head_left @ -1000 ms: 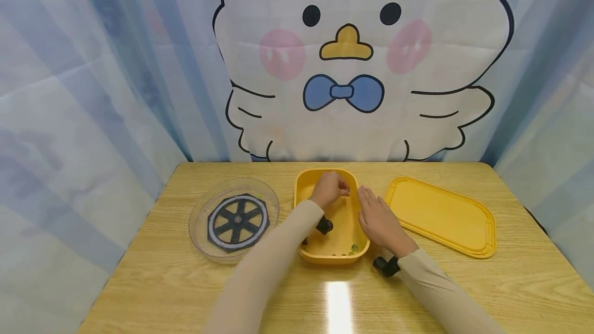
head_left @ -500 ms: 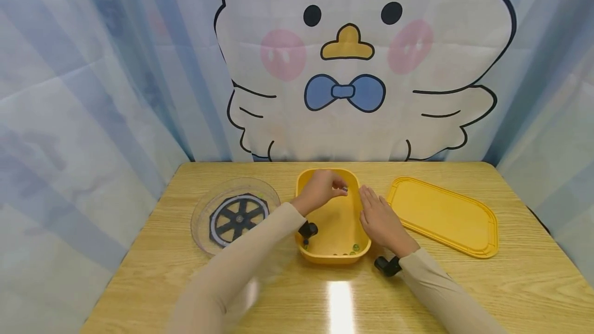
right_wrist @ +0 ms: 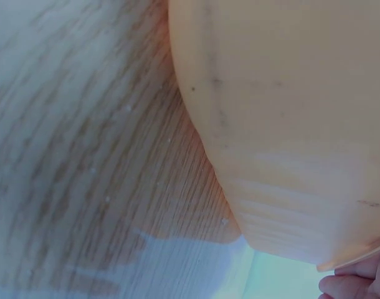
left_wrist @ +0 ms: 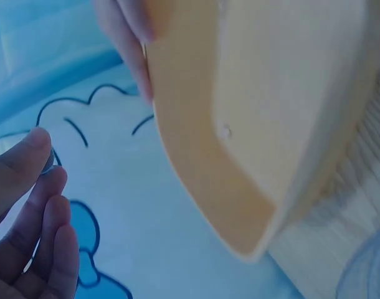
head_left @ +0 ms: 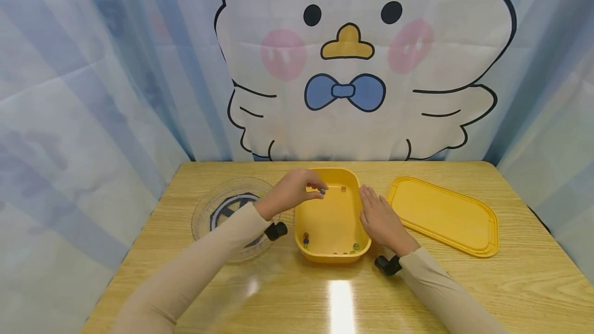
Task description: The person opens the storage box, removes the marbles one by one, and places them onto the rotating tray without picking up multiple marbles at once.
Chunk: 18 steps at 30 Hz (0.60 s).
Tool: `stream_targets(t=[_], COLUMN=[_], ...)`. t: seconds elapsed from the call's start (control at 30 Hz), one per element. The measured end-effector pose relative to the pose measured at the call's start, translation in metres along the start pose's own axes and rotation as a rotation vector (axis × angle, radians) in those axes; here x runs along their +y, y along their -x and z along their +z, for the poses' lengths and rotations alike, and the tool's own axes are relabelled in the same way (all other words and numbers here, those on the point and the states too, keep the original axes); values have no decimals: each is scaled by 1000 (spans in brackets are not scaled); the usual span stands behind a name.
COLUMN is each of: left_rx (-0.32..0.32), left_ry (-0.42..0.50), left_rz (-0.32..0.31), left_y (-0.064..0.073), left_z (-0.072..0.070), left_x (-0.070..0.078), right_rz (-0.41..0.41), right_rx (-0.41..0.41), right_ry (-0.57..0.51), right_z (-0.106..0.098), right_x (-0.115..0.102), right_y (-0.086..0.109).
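My left hand (head_left: 293, 189) pinches a small blue marble (head_left: 322, 191) between thumb and fingertips, above the left side of a yellow bin (head_left: 331, 215). In the left wrist view that marble (left_wrist: 49, 161) is mostly covered by the thumb and fingers. Inside the bin lie several more small marbles: one (head_left: 343, 188) near the far end, a cluster (head_left: 306, 241) at the near left, and green ones (head_left: 356, 246) at the near right. With fingers extended, my right hand (head_left: 382, 220) rests against the bin's right rim; its fingertips (right_wrist: 352, 286) show at the right wrist view's lower corner.
Left of the bin stands a round clear dish (head_left: 200, 220) with a dark spoked wheel design, partly behind my left forearm. A flat yellow lid (head_left: 441, 215) lies on the wooden table (head_left: 287, 298) at right. A printed curtain (head_left: 343, 133) hangs behind the table.
My left hand has moved leftward from the bin's far right part, carrying the marble toward the dish side. The far marble and near-left cluster are now uncovered. My right hand stays put.
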<state>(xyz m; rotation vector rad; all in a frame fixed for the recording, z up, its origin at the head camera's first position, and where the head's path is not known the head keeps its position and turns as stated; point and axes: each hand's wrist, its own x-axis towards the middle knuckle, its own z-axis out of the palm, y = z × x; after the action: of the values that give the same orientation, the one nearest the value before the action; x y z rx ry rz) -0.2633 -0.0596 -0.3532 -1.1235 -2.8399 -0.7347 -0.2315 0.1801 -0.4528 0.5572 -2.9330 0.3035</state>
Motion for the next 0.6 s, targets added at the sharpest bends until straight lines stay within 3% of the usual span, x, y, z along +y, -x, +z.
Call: stream_targets(t=[0.3, 0.6], left_rx=[40, 34], left_ry=[19, 48], left_rz=[-90, -245], left_y=[30, 52], left_z=[-32, -30], left_x=[-39, -89], right_rz=[-2, 4], right_rx=[4, 0], right_ry=[4, 1], right_z=[1, 0], right_x=[1, 1], right_y=[-1, -1])
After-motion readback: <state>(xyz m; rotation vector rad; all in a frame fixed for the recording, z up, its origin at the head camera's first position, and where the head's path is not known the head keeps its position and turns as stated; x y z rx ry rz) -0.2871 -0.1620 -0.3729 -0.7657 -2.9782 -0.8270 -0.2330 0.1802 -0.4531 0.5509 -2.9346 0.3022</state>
